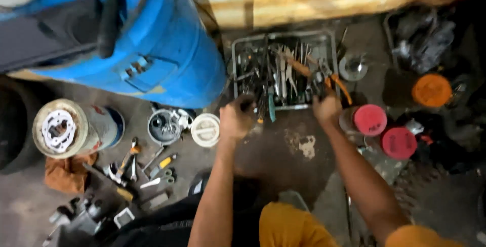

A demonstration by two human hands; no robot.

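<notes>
Head view looks down on a grey metal tool tray [238, 49] on the grimy floor, crammed with pliers, wrenches and orange-handled cutters. The left hand [236, 119] is curled at its near edge around something dark; the blur hides what. The right hand [326, 106] reaches into the tools, its grip unclear. Beside it stand two round red lids [370, 119], a blue drum [167, 49] to the left

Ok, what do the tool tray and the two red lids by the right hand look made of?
Tool tray: looks like dull grey metal, with a thin, worn rim. Red lids: probably plastic, with even matte colour and moulded round edges. The blur leaves both uncertain.
</notes>
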